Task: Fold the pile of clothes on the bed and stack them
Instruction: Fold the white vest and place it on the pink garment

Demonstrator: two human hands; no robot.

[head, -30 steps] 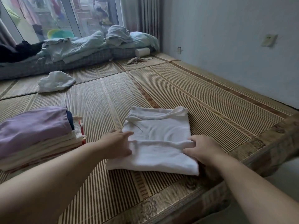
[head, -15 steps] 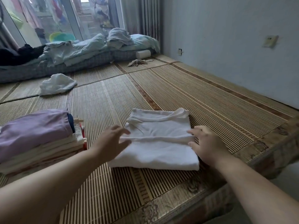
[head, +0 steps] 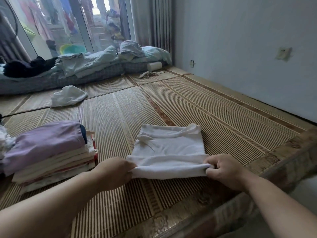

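Note:
A folded white shirt (head: 169,148) lies on the bamboo mat (head: 214,117) of the bed, collar end away from me. My left hand (head: 115,172) grips its near left corner and my right hand (head: 223,169) pinches its near right corner; the near edge is lifted slightly off the mat. To the left stands a stack of folded clothes (head: 49,157) with a purple garment on top. A crumpled white garment (head: 68,97) lies unfolded farther back on the mat.
Bedding and pillows (head: 89,66) are heaped along the far edge by the glass door. A small beige cloth (head: 149,74) and a white roll (head: 154,66) lie near the wall. The bed's front edge (head: 257,194) runs just below my right hand.
Both hands slid from the shirt's middle fold back to its near corners and took hold of them. The near edge now rises off the mat.

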